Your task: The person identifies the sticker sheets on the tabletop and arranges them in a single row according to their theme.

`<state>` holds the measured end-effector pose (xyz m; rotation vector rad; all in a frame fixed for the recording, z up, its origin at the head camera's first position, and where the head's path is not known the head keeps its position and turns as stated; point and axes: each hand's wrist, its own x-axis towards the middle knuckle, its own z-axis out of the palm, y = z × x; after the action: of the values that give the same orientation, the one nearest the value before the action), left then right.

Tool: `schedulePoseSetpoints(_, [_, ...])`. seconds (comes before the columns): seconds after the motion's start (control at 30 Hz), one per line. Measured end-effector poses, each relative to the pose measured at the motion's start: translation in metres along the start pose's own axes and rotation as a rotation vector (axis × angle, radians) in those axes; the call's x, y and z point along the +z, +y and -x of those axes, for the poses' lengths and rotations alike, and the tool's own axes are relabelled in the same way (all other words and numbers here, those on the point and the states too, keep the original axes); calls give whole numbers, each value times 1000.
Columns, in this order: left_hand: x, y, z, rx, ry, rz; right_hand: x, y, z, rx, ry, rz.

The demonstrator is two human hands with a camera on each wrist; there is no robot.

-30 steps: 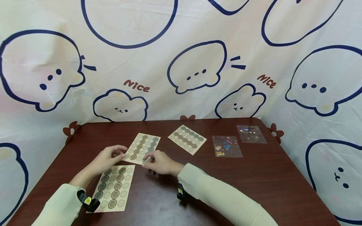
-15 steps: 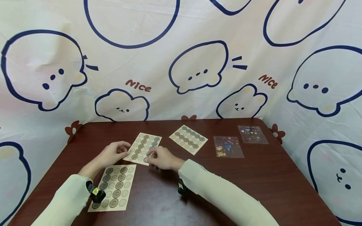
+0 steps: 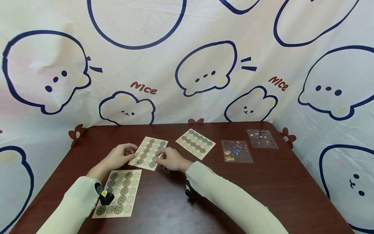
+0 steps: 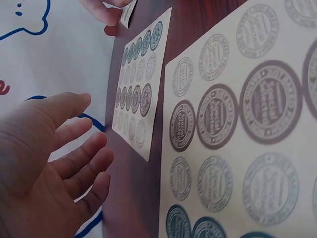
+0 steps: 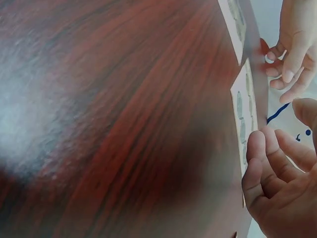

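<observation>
A cream sheet of round stickers [image 3: 150, 150] lies on the table between the two hands, turned at a slant. At its left edge is my left hand [image 3: 119, 156], its fingers loosely bent; in the left wrist view that hand [image 4: 59, 163] has thumb and fingers apart with nothing between them. My right hand [image 3: 173, 159] is over the sheet's right edge, covering part of the stickers there. Relaxed, slightly bent fingers [image 5: 280, 163] show in the right wrist view, with the thumb apart from them. A larger sticker sheet [image 3: 124, 193] lies nearer, partly under the left forearm.
A third sticker sheet [image 3: 195, 144] lies behind and to the right. Further right are a clear sheet with small coloured pieces [image 3: 237, 151] and another clear sheet [image 3: 262, 138]. A printed cloth [image 3: 163, 71] hangs behind the dark wooden table [image 3: 233, 188].
Both hands have slid slightly away from the body along the middle sheet's edges. The right hand has uncovered the sticker at the sheet's near right corner. The head view has shifted a little.
</observation>
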<state>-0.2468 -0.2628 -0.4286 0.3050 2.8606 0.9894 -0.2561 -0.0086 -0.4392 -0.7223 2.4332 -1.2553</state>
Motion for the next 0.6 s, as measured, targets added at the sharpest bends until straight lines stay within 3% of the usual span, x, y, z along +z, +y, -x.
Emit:
schedulePoseSetpoints(0.27, [7,0,-6,-2,9,-1,2,8,-5,-5,44,22])
schedulePoseSetpoints(0.6, [7,1,-16,-24,-28,-31,2,12,-11,-7,66,80])
